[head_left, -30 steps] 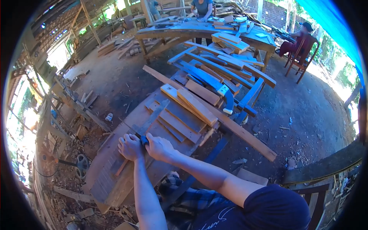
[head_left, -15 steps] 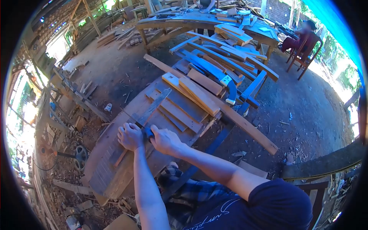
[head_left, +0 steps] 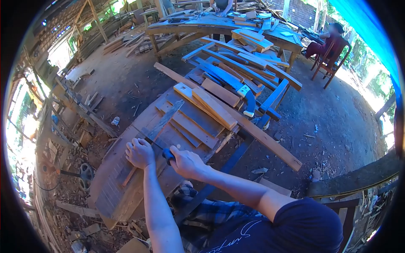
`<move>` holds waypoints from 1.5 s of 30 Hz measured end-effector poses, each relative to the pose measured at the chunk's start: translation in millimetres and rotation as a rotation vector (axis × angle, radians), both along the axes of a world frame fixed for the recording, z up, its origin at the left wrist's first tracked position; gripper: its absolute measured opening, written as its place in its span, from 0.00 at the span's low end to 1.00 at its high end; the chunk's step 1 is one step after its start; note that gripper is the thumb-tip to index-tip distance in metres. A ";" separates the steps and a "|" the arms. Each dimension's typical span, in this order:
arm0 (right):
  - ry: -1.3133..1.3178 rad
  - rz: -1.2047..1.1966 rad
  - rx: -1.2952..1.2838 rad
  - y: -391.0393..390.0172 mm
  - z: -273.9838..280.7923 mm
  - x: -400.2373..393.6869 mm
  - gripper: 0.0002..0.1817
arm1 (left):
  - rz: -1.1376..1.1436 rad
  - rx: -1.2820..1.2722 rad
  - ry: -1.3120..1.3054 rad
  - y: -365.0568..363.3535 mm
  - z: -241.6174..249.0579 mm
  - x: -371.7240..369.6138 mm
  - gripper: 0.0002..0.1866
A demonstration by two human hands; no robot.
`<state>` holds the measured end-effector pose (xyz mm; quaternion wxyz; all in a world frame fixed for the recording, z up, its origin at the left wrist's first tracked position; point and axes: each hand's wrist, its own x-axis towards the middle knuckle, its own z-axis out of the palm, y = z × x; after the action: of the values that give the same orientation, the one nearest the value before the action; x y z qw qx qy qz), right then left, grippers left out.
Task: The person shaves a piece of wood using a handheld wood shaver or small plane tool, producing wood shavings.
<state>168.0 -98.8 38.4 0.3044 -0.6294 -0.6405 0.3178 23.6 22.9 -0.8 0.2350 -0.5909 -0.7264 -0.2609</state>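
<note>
My right hand [head_left: 188, 163] is wrapped round the dark handle [head_left: 168, 156] of a tool with a thin dark shaft or blade [head_left: 152, 142] that runs up and left, past my left hand. My left hand [head_left: 140, 153] presses down on a narrow wooden piece [head_left: 168, 117] lying on the curved wooden work surface [head_left: 110, 185]; its fingers are bent together over the wood. Flat boards [head_left: 192, 126] and two thicker light blocks [head_left: 214, 108] lie just beyond my hands.
A saw with a curved blue-black handle [head_left: 249, 100] rests on stacked frame pieces. A long plank [head_left: 270, 141] crosses the work surface. Behind stands a big table [head_left: 190, 28] with wood; one person [head_left: 222, 6] is at it, another [head_left: 322, 44] sits on a chair.
My right hand has drawn the handle back to the right, away from my left hand, and more of the shaft shows. The whole view has shifted slightly.
</note>
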 end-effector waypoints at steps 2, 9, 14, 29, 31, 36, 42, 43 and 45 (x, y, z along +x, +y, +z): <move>-0.011 -0.016 0.001 0.3 -1.1 -3.3 0.13 | -0.007 0.000 0.006 -1.5 -2.4 0.4 0.12; -0.004 -0.032 0.138 45.5 -8.6 -24.0 0.15 | 0.002 0.036 0.019 6.5 -10.0 -4.2 0.10; -0.026 -0.021 0.041 2.7 7.8 -11.2 0.13 | 0.005 0.013 0.022 -0.3 -1.7 -0.8 0.10; 0.008 -0.053 0.054 20.3 1.5 -19.0 0.14 | -0.022 -0.064 0.054 0.9 -5.2 -4.9 0.13; -0.004 -0.054 0.097 30.0 1.1 -25.3 0.14 | -0.078 -0.062 0.077 -6.6 -4.1 -8.4 0.13; -0.027 -0.080 0.104 29.6 -10.5 -25.5 0.12 | -0.461 0.203 0.196 -43.1 25.4 -28.9 0.10; -0.045 -0.057 0.086 29.1 -9.0 -28.7 0.12 | -0.578 -0.077 -1.105 -123.8 102.2 -16.9 0.08; -0.050 -0.075 0.094 28.5 -8.5 -29.0 0.12 | -0.570 -0.073 -1.109 -141.2 115.6 -15.2 0.08; -0.057 -0.075 0.107 30.4 -10.3 -28.4 0.12 | -0.739 0.236 -0.871 -169.5 136.3 -14.1 0.12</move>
<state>139.6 -68.4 28.1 0.3308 -0.6445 -0.6411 0.2533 9.5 -146.6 135.5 -0.1278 -0.6131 -0.4676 -0.6238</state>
